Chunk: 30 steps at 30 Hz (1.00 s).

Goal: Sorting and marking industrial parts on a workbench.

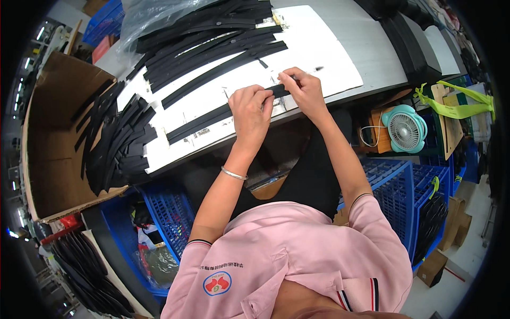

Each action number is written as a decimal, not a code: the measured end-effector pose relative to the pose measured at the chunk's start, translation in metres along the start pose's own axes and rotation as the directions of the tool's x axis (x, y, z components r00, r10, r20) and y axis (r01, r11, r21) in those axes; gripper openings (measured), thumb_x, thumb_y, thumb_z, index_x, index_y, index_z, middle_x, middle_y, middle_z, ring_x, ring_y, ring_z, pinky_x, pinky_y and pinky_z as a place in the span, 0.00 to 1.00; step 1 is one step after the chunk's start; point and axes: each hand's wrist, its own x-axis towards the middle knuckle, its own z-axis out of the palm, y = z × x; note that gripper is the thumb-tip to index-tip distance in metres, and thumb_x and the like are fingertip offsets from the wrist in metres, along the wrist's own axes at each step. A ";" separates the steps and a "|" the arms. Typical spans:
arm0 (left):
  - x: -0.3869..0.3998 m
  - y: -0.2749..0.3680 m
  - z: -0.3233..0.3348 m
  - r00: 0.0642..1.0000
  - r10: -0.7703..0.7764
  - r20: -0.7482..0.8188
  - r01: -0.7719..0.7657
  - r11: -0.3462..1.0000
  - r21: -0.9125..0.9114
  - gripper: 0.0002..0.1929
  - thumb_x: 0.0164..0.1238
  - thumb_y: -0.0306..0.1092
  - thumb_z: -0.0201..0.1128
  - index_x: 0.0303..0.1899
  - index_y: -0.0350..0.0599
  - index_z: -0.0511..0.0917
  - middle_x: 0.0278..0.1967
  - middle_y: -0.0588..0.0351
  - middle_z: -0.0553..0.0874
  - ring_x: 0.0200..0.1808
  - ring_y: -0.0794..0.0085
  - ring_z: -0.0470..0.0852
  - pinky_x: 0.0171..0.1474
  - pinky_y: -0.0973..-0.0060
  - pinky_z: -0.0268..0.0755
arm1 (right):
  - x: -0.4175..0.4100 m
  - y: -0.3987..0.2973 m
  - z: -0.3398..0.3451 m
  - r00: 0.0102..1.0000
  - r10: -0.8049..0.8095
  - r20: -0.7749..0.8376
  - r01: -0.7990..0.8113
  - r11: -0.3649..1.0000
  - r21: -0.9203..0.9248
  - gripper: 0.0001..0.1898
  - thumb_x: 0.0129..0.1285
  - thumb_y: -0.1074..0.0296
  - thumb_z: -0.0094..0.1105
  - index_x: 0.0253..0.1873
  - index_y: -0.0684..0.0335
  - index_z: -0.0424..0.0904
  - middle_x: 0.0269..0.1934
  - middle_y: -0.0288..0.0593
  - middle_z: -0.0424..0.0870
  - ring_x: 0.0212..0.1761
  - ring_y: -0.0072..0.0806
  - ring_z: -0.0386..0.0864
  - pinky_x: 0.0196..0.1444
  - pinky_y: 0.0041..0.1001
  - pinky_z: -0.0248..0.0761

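A long black fabric strip (203,122) lies along the near side of a white board (330,44) on the table. My left hand (252,109) is over the strip near its right end, thumb and fingers pinched on it. Just to the right, my right hand (305,91) has its fingers closed at the strip's end. Something small and dark shows between those fingers; what it is I cannot tell. More black strips (215,71) lie in rows farther up the board, one short dark piece (263,63) near their right ends. Dark marks stain the board around the held strip.
At left, an open cardboard box (51,147) stands against the table, with a heap of black strips (119,147) at its mouth. Clear plastic sheeting (147,28) lies at the back. Blue crates (167,223) flank me below the table; a turquoise fan (404,128) stands right.
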 end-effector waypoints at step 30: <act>-0.002 -0.004 0.003 0.999 0.033 -0.032 -0.032 0.999 0.044 0.06 0.61 0.31 0.76 0.39 0.48 0.91 0.41 0.64 0.85 0.48 0.69 0.80 0.60 0.66 0.62 | -0.001 0.011 0.002 0.983 -0.159 0.091 0.173 0.970 -0.172 0.13 0.70 0.65 0.67 0.32 0.67 0.85 0.20 0.39 0.82 0.21 0.22 0.76 0.26 0.27 0.67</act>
